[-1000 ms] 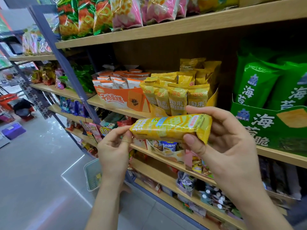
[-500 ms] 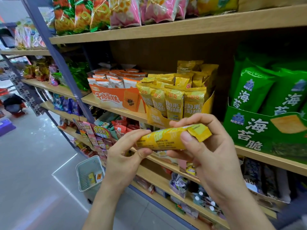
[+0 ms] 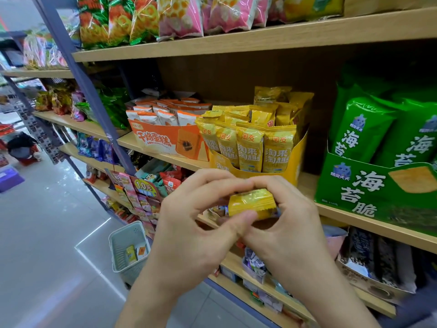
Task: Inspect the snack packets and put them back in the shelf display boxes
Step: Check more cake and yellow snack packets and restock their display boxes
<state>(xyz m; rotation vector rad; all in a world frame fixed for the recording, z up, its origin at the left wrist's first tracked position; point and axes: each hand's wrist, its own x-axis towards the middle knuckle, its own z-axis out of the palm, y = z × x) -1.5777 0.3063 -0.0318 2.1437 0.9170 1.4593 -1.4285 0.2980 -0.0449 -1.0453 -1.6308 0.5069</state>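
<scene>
Yellow packet (image 3: 251,203) turned end-on, between left hand (image 3: 189,233) and right hand (image 3: 288,228)

The left grip (image 3: 189,223) and right grip (image 3: 292,223) meet in front of the shelf (image 3: 378,229). Both pinch a yellow snack packet (image 3: 251,202) between thumbs and fingertips, its end turned toward the camera. Just behind stands a yellow display box (image 3: 294,159) of matching upright packets. An orange display box (image 3: 165,140) sits to its left and a green display box (image 3: 369,195) to its right. A pale basket (image 3: 132,273) holding small packets sits on the floor (image 3: 47,233) below.
</scene>
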